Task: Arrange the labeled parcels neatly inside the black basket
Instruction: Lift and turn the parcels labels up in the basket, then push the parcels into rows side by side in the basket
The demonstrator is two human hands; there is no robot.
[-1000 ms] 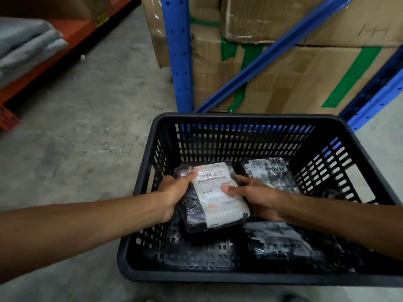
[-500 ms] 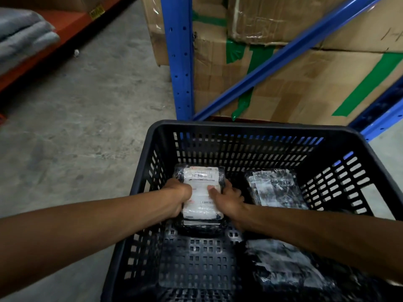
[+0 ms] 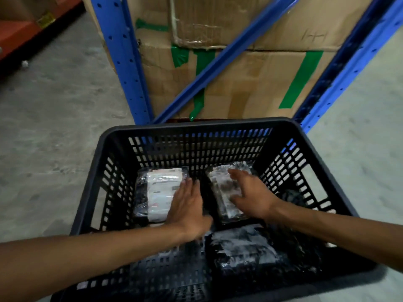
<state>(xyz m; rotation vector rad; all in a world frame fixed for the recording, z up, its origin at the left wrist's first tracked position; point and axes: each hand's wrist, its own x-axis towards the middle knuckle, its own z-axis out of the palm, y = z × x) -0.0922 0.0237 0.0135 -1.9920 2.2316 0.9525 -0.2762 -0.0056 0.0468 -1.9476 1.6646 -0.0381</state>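
The black slotted basket [image 3: 196,129] stands on the concrete floor in front of me. A black-wrapped parcel with a white label [image 3: 157,190] lies flat in its far left corner. My left hand [image 3: 188,209] rests flat at that parcel's right edge, fingers straight, gripping nothing. A second wrapped parcel [image 3: 220,188] lies in the far right area, and my right hand [image 3: 250,195] is spread over it with fingers apart. A third shiny black parcel [image 3: 250,249] lies in the near right part of the basket.
A blue steel rack upright [image 3: 124,62] and diagonal brace [image 3: 229,53] rise just beyond the basket. Cardboard boxes with green tape [image 3: 250,83] sit behind them. An orange shelf [image 3: 19,31] runs along the far left. Grey concrete floor surrounds the basket.
Both hands have let go of the labeled parcel, which now lies flat in the far left corner. My right hand has moved over to the far right parcel. The view has shifted closer.
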